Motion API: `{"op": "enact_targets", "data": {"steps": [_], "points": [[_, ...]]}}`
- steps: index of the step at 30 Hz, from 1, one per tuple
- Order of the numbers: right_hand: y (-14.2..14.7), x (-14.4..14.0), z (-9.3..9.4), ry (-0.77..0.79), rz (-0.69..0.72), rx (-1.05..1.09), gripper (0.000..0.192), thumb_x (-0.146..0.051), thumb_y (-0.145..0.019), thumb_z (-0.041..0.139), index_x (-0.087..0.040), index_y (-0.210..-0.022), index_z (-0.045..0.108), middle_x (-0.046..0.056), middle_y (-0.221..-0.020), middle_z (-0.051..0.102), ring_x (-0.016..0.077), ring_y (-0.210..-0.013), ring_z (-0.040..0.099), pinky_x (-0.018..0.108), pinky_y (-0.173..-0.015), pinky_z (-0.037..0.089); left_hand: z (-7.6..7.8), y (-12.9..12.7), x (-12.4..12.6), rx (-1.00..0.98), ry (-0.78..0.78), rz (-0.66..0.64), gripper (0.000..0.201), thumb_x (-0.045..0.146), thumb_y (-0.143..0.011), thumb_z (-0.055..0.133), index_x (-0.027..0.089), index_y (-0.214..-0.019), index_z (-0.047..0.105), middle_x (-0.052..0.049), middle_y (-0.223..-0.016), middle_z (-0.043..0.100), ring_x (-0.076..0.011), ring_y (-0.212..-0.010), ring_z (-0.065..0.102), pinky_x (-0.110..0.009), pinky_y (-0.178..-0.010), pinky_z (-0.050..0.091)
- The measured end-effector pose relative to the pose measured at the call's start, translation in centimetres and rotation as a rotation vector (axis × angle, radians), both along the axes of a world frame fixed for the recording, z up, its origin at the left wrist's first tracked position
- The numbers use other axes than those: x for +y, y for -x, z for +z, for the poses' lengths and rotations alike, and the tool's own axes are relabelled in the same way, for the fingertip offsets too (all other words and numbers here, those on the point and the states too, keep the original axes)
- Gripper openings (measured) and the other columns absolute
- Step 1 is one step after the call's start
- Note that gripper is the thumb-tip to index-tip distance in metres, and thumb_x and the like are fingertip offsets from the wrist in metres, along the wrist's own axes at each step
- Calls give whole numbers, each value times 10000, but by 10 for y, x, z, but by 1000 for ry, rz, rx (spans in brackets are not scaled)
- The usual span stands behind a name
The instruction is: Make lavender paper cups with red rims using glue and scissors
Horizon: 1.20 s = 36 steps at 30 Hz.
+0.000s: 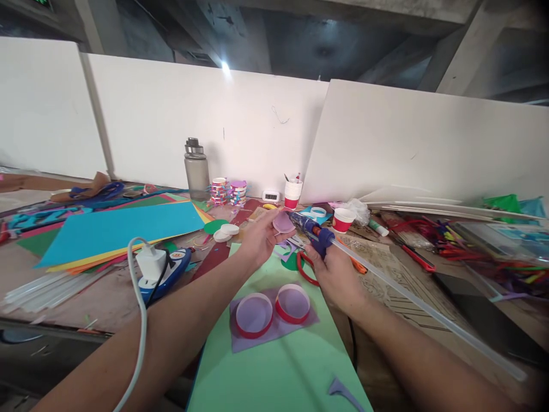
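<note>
My left hand [258,239] is closed on a small round purple disc [283,222], held up above the far end of a light green sheet [278,380]. A blue hot glue gun [318,237] is gripped in my right hand [337,276], its nozzle close to the disc; I cannot tell whether they touch. From the gun's back a long clear glue stick [420,300] juts toward the lower right. Two shallow red-and-white cup rings [254,333] rest on a purple piece [274,340] on the sheet. Red-handled scissors [305,274] lie partly hidden behind my right hand.
At left, coloured sheets [115,232], spare glue sticks [47,294] and a blue power strip [171,274] with a white cable [142,320] crowd the table. Behind stand a bottle [196,171], stacked paper cups [293,194] and white boards [206,120]. A red-handled cutter [418,257] lies right.
</note>
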State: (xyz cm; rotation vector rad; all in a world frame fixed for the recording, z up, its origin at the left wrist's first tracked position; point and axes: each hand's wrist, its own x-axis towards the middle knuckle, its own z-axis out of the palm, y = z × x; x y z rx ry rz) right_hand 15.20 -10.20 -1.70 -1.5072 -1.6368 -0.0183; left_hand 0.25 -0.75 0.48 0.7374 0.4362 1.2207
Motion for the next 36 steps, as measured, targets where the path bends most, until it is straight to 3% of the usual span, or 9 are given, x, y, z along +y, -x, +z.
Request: {"op": "enact_targets", "data": {"steps": [3, 6, 12, 16, 24, 31, 36], "points": [[-1, 1, 0, 14, 6, 25, 301, -451, -989, 459, -221, -1055, 641, 143, -1110, 727, 340, -1192, 648, 469, -971, 529, 4, -1, -3, -5, 76, -10, 74, 234, -849, 736, 174, -893, 740, -45, -890, 746, -171, -797, 696, -420, -883, 624], [-3, 1, 0, 16, 25, 31, 317, -456, -988, 455, -213, -1084, 635, 144, -1101, 727, 336, -1197, 646, 475, -1001, 516, 7, -2, -5, 2, 87, -25, 95, 249, -855, 723, 172, -904, 749, -65, -916, 756, -199, -833, 710, -430, -874, 627], [-3, 1, -3, 50, 16, 51, 439, -504, -988, 440, -168, -1201, 627, 170, -1159, 721, 348, -1199, 644, 502, -1017, 505, 5, -2, -6, 1, 4, -24, 71, 198, -781, 746, 168, -840, 720, -42, -918, 738, -185, -870, 682, -435, -904, 607], [-2, 0, -4, 55, 16, 63, 477, -532, -984, 434, -164, -1216, 631, 177, -1206, 715, 349, -1184, 652, 505, -1013, 509, 2, -1, -4, -22, -67, 31, 173, 187, -686, 814, 167, -778, 669, -5, -858, 704, -151, -822, 650, -397, -889, 589], [-6, 2, -8, 8, 15, 49, 511, -591, -985, 439, -174, -1188, 655, 167, -1158, 728, 347, -1130, 659, 519, -1024, 488, 1, -2, -5, 15, -195, 76, 286, 279, -654, 863, 175, -854, 688, -30, -902, 743, -156, -859, 677, -347, -881, 544], [-6, 3, -9, -5, 39, 62, 492, -574, -1000, 453, -180, -1235, 632, 154, -1204, 722, 328, -1157, 649, 504, -1043, 478, 3, -2, -6, 9, -199, 84, 306, 316, -630, 895, 176, -824, 704, -26, -868, 735, -160, -842, 663, -342, -838, 561], [-5, 0, -6, -1, 21, 46, 472, -565, -1000, 451, -175, -1172, 655, 146, -1108, 732, 319, -1086, 663, 472, -968, 516, 4, -3, -7, -17, -177, 94, 284, 304, -639, 902, 182, -806, 707, -18, -867, 724, -172, -861, 661, -371, -849, 575]]}}
